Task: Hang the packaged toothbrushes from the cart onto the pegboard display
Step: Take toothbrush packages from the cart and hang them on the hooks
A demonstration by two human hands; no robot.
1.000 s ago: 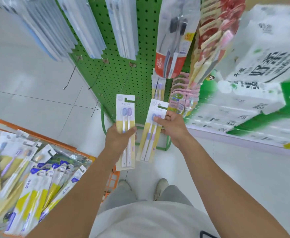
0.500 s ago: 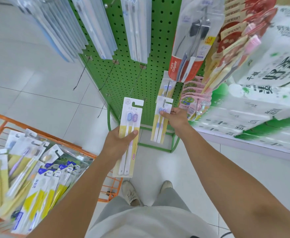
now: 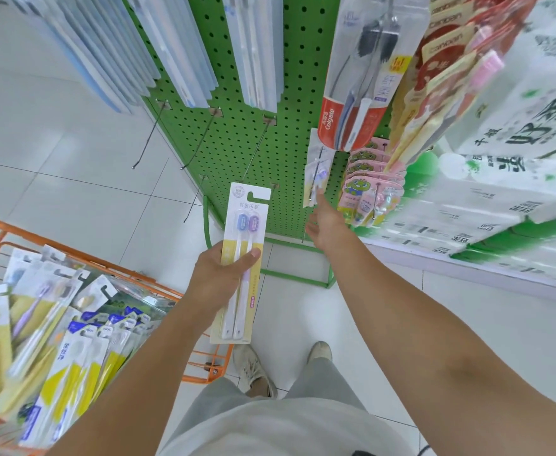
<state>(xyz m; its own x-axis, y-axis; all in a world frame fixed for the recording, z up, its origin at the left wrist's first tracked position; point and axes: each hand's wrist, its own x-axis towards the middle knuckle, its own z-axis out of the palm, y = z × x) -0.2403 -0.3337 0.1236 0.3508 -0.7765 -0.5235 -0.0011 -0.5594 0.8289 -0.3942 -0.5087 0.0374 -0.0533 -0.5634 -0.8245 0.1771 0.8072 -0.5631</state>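
Left hand [image 3: 219, 274] gripping a two-brush toothbrush pack [image 3: 241, 258], right hand [image 3: 324, 222] empty, fingers spread, reaching toward a pack on the green pegboard [image 3: 290, 126]

Green pegboard [image 3: 237, 133]: toothbrush packs [image 3: 257, 51] hang on upper hooks. Orange cart [image 3: 158, 284] on white tile floor [image 3: 56, 143], holding packaged toothbrushes [image 3: 56, 357].

Right hand let go, pack now on hook
Right hand [image 3: 326, 222] no longer holds the second toothbrush pack [image 3: 317, 172]; that pack now hangs on a pegboard [image 3: 253, 136] hook, blurred, with the hand open just below it, fingers stretched up. Left hand [image 3: 219, 274] has lifted its pack [image 3: 242, 258] slightly nearer the board.
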